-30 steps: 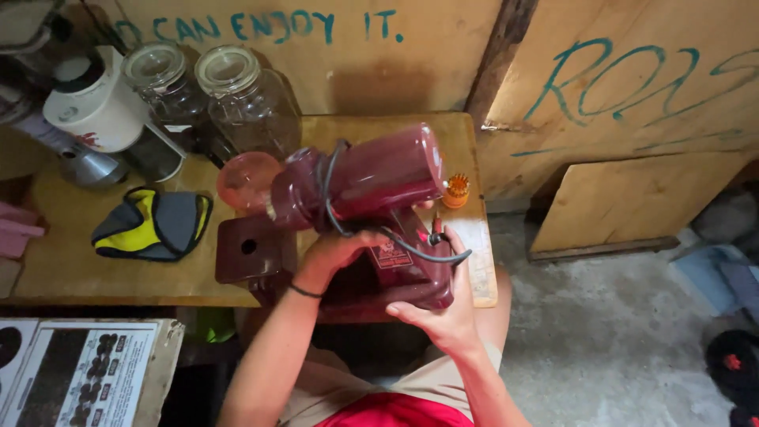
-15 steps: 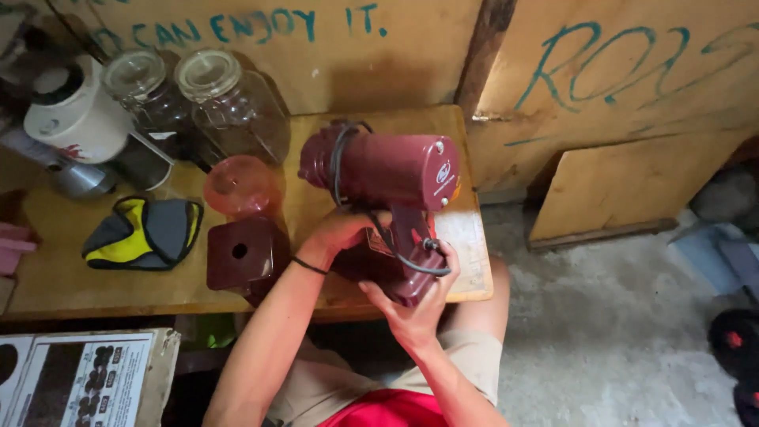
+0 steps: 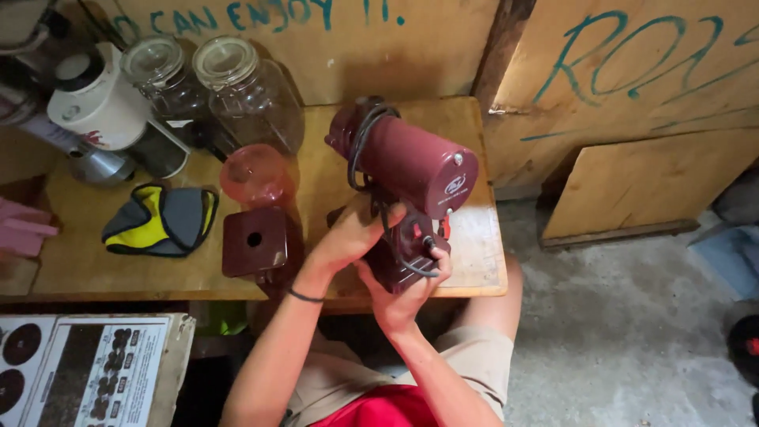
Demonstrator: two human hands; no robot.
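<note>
A maroon electric grinder [image 3: 411, 162] with a cylindrical motor body and a black cord wound around it is tilted above the wooden table [image 3: 95, 261]. My left hand [image 3: 348, 237] grips its underside near the cord. My right hand [image 3: 399, 296] clasps the grinder's base from below at the table's front edge. A maroon square block with a round hole [image 3: 254, 241] stands to the left, beside a pink translucent hopper [image 3: 254, 175].
Two clear glass jars [image 3: 237, 87] stand at the back left next to a white appliance [image 3: 99, 99]. A yellow and grey cloth piece [image 3: 162, 220] lies on the table. Plywood boards [image 3: 632, 95] line the wall. A printed carton [image 3: 87, 368] sits low left; concrete floor [image 3: 632, 340] right.
The grinder has been turned, so its round end now faces right and toward me. Both hands shifted lower on its base and the view moved slightly.
</note>
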